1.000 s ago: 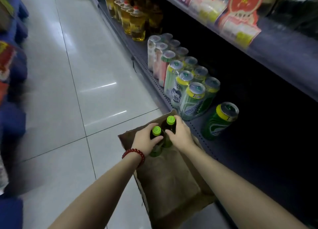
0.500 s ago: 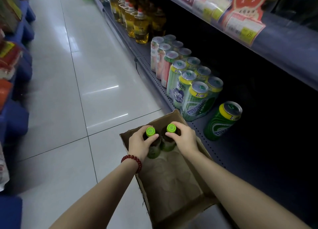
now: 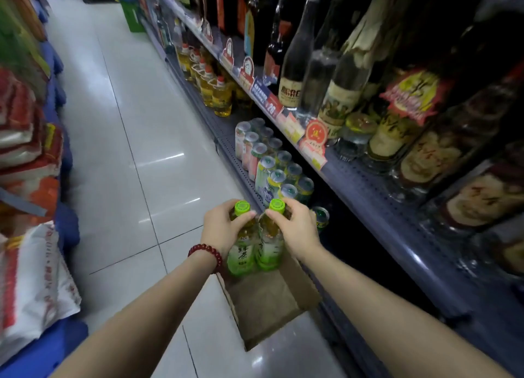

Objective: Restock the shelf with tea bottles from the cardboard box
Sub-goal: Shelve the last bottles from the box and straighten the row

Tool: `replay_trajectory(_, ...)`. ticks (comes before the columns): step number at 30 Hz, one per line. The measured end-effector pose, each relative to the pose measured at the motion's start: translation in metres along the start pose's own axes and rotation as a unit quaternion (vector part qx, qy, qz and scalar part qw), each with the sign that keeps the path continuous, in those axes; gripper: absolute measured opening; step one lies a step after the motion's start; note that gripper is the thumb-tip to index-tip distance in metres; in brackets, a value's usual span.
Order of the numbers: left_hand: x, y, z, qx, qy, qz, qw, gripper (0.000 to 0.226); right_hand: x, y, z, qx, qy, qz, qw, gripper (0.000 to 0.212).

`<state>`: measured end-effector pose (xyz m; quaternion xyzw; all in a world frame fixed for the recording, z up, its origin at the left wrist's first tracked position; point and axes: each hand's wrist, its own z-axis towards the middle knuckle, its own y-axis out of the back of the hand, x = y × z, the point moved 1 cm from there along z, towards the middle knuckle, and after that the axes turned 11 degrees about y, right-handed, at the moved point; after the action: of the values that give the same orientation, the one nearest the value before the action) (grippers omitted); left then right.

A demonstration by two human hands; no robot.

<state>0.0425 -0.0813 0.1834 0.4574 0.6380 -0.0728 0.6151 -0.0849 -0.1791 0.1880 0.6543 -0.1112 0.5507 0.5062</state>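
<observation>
Two tea bottles with green caps and green labels hang side by side above the cardboard box (image 3: 272, 301). My left hand (image 3: 224, 227), with a red bead bracelet at the wrist, grips the left tea bottle (image 3: 242, 252) around its neck. My right hand (image 3: 295, 227) grips the right tea bottle (image 3: 269, 250) the same way. The brown box stands open on the floor against the shelf base, and its visible inside shows no bottles. The bottom shelf (image 3: 241, 164) runs along the right, dark beyond the cans.
Rows of drink cans (image 3: 272, 167) and one lone green can (image 3: 320, 217) stand on the bottom shelf. Yellow oil bottles (image 3: 215, 94) stand farther along. Glass liquor bottles (image 3: 340, 88) fill the upper shelf. Rice sacks (image 3: 31, 258) line the left. A tiled aisle floor (image 3: 127, 150) runs between.
Both hands have lifted the two tea bottles up out of the box. The view has tilted up, so the upper shelf of liquor bottles shows.
</observation>
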Motion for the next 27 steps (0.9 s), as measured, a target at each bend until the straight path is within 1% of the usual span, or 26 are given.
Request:
replay_trajectory(2,-0.042,0.029,-0.017,-0.002,-0.008,-0.002,1.000,0.016,0.047,0.027,-0.001,0.004,0.002,-0.008,1.000,0.018)
replay_trajectory(7,-0.151,0.099,-0.064,-0.010,-0.042,0.003,0.999,0.017,0.166,0.097,-0.005,-0.018,0.026,0.002,0.999,0.022)
replay_trajectory(11,-0.232,0.150,-0.105,0.000,-0.038,-0.004,0.999,0.024,0.253,0.153,-0.014,-0.017,0.054,0.005,0.998,0.022)
replay_trajectory(14,-0.293,0.182,-0.139,0.000,-0.051,-0.005,0.999,0.023,0.313,0.198,-0.025,-0.028,0.061,0.010,0.998,0.019)
replay_trajectory(17,-0.353,0.208,-0.171,-0.002,-0.067,0.005,0.998,0.013,0.366,0.242,-0.038,-0.046,0.065,0.002,0.997,0.018)
replay_trajectory(18,-0.369,0.214,-0.179,-0.002,-0.066,0.008,0.998,0.013,0.381,0.256,-0.042,-0.059,0.065,0.000,0.996,0.018)
replay_trajectory(23,-0.447,0.235,-0.212,0.030,-0.098,0.004,0.995,0.042,0.444,0.320,-0.062,-0.126,0.058,-0.015,0.990,0.026)
replay_trajectory(27,-0.501,0.243,-0.240,0.014,-0.170,0.039,0.985,0.035,0.480,0.363,-0.075,-0.180,0.069,-0.040,0.980,0.030)
